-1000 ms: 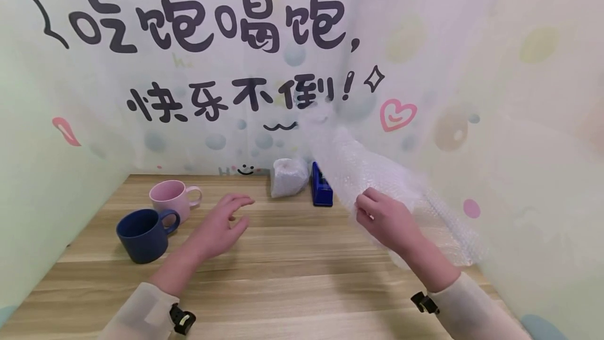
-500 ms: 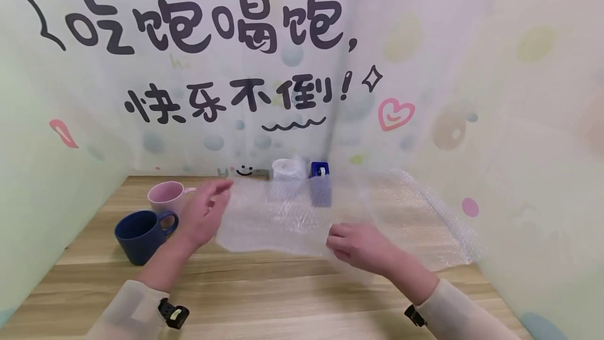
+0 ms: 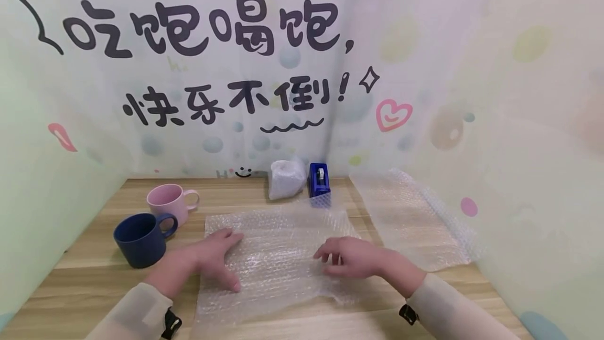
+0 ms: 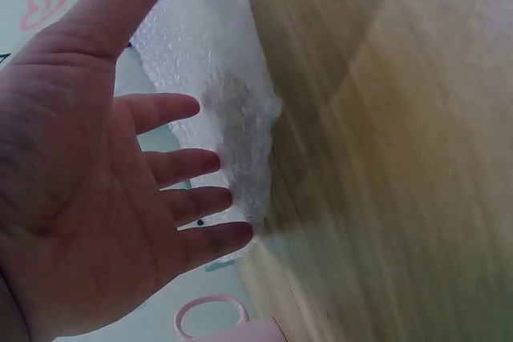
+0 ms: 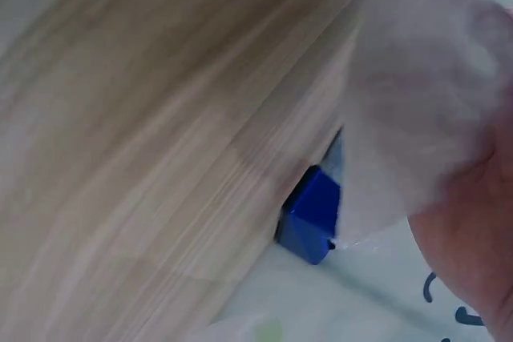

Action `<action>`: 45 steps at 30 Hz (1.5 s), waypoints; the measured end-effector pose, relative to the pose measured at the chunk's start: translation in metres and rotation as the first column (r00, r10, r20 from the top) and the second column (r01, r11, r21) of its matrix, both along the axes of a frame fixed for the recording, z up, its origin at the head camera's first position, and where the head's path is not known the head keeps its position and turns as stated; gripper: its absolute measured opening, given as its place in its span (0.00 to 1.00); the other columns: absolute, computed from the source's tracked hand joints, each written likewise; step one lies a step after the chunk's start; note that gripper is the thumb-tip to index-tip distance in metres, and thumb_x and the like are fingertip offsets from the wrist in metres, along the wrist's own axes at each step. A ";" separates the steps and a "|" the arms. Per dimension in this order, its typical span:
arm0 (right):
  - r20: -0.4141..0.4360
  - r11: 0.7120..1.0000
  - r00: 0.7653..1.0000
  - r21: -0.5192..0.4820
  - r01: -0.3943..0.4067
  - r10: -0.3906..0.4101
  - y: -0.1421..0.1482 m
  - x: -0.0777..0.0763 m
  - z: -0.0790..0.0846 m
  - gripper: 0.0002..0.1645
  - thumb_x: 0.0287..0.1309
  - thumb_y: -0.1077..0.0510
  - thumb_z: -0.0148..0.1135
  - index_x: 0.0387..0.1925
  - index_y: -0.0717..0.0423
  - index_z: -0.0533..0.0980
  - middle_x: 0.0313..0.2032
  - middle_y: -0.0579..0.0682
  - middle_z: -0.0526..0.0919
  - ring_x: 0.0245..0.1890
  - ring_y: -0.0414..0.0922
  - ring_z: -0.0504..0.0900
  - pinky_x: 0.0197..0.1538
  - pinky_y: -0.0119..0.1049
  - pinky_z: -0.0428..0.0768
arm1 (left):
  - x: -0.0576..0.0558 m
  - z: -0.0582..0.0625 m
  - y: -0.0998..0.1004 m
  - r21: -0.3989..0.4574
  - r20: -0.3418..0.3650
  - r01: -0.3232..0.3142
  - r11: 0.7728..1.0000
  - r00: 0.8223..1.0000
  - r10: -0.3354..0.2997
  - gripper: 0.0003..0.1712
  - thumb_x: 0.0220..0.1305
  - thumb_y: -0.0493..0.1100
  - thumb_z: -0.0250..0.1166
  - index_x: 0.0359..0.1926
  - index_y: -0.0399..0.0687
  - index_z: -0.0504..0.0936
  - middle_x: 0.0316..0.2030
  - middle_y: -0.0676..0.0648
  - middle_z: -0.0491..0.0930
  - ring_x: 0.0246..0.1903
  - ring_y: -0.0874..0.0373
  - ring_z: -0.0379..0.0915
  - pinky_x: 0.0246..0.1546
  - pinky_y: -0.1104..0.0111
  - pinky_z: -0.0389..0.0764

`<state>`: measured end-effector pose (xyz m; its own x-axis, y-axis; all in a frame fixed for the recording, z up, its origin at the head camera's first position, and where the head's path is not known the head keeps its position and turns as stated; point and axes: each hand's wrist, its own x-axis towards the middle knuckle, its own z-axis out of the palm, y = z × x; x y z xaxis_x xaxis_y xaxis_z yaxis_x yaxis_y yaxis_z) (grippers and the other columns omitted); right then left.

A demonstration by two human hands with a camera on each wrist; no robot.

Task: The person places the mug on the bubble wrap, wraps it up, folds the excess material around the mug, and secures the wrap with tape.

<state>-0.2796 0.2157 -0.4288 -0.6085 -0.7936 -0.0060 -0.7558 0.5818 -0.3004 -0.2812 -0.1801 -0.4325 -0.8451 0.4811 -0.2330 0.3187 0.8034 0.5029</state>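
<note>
A clear sheet of bubble wrap (image 3: 273, 256) lies spread over the middle of the table, its far corner overlapping the front of a blue tape dispenser (image 3: 318, 176). My left hand (image 3: 214, 256) rests on the sheet's left part, fingers straight and thumb spread, also plain in the left wrist view. Over its right part is my right hand (image 3: 351, 257), with loosely bent fingers and the thumb apart from them. In the right wrist view, blurred wrap (image 5: 425, 110) hides most of that hand's fingers.
A navy mug (image 3: 140, 240) and a pink mug (image 3: 167, 203) stand at the left. Beside the tape dispenser at the back is a bubble-wrapped bundle (image 3: 286, 178). Another bubble wrap sheet (image 3: 410, 219) lies along the right wall (image 3: 542, 172).
The right hand has brought one sheet from the right to the middle and lowered it flat, its fingers loosening. My left hand moved left, then down onto the sheet.
</note>
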 end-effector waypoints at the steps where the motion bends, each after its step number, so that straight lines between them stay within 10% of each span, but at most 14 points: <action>1: -0.001 0.999 0.999 0.011 0.043 -0.043 0.002 -0.002 0.000 0.24 0.72 0.50 0.71 0.64 0.54 0.83 0.55 0.50 0.87 0.50 0.40 0.87 0.56 0.36 0.87 | -0.001 -0.002 0.000 -0.004 -0.002 0.000 1.000 1.000 0.000 0.68 0.46 0.55 0.90 0.81 0.34 0.64 0.81 0.18 0.53 0.81 0.18 0.46 0.80 0.27 0.55; 8: 0.042 0.955 0.968 0.174 0.238 -0.249 0.011 -0.014 -0.006 0.63 0.58 0.30 0.78 0.84 0.56 0.64 0.85 0.66 0.59 0.82 0.73 0.61 0.81 0.72 0.63 | -0.008 -0.004 0.000 -0.023 0.033 0.027 0.999 0.999 -0.026 0.69 0.46 0.55 0.90 0.83 0.37 0.64 0.85 0.24 0.50 0.84 0.21 0.39 0.83 0.29 0.48; 22: 0.170 0.929 0.930 0.241 0.280 -0.325 0.009 -0.023 -0.016 0.64 0.62 0.30 0.77 0.87 0.54 0.58 0.88 0.64 0.51 0.87 0.64 0.56 0.86 0.60 0.62 | -0.039 -0.043 -0.021 0.032 0.050 0.078 0.996 0.996 -0.079 0.77 0.43 0.73 0.86 0.87 0.49 0.59 0.87 0.27 0.42 0.85 0.21 0.30 0.80 0.23 0.41; 27: 0.177 0.927 0.925 0.235 0.292 -0.336 0.007 -0.024 -0.019 0.64 0.61 0.30 0.77 0.87 0.52 0.59 0.88 0.62 0.51 0.87 0.63 0.56 0.85 0.59 0.62 | -0.025 -0.024 -0.018 0.066 0.062 0.059 0.996 0.996 -0.063 0.70 0.51 0.63 0.86 0.86 0.42 0.60 0.86 0.24 0.42 0.84 0.20 0.31 0.80 0.24 0.42; 31: 0.182 0.927 0.922 0.230 0.297 -0.340 0.006 -0.024 -0.019 0.64 0.62 0.31 0.77 0.87 0.52 0.59 0.88 0.62 0.51 0.87 0.62 0.55 0.86 0.59 0.62 | -0.011 -0.003 -0.020 0.116 -0.072 0.012 0.993 0.997 -0.003 0.57 0.63 0.61 0.79 0.81 0.36 0.67 0.84 0.22 0.51 0.83 0.20 0.44 0.79 0.25 0.54; 34: 0.184 0.927 0.922 0.229 0.297 -0.341 0.006 -0.024 -0.018 0.64 0.62 0.31 0.77 0.87 0.52 0.58 0.88 0.62 0.50 0.87 0.62 0.55 0.86 0.59 0.62 | -0.005 0.013 -0.030 0.170 -0.254 -0.040 0.985 0.963 0.084 0.47 0.71 0.61 0.74 0.78 0.36 0.72 0.81 0.23 0.60 0.79 0.21 0.57 0.74 0.27 0.66; 39: 0.184 0.931 0.926 0.223 0.289 -0.331 0.006 -0.025 -0.016 0.65 0.62 0.31 0.77 0.87 0.53 0.57 0.88 0.63 0.49 0.88 0.62 0.54 0.86 0.59 0.61 | 0.006 0.037 -0.064 0.301 -0.478 -0.110 0.947 0.842 0.250 0.41 0.69 0.53 0.77 0.75 0.39 0.75 0.76 0.28 0.69 0.73 0.24 0.67 0.66 0.27 0.74; 43: 0.177 0.936 0.932 0.217 0.276 -0.315 0.006 -0.026 -0.015 0.65 0.61 0.32 0.78 0.87 0.55 0.58 0.88 0.65 0.50 0.87 0.63 0.54 0.86 0.59 0.61 | 0.015 0.040 -0.098 0.408 -0.508 -0.180 0.895 0.770 0.386 0.44 0.64 0.48 0.81 0.75 0.36 0.74 0.73 0.27 0.71 0.71 0.27 0.65 0.70 0.39 0.71; 45: 0.176 0.937 0.934 0.219 0.272 -0.312 0.006 -0.026 -0.015 0.65 0.62 0.32 0.78 0.87 0.56 0.58 0.88 0.65 0.50 0.87 0.63 0.54 0.86 0.59 0.61 | 0.019 0.037 -0.114 0.420 -0.470 -0.245 0.874 0.765 0.441 0.51 0.65 0.51 0.80 0.79 0.31 0.67 0.74 0.23 0.67 0.73 0.24 0.61 0.72 0.37 0.67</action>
<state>-0.3054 0.2222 -0.4436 -0.7824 -0.5532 -0.2863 -0.4778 0.8279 -0.2939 -0.2621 -0.2942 -0.3951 -0.9031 0.0958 0.4187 0.3462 0.7393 0.5776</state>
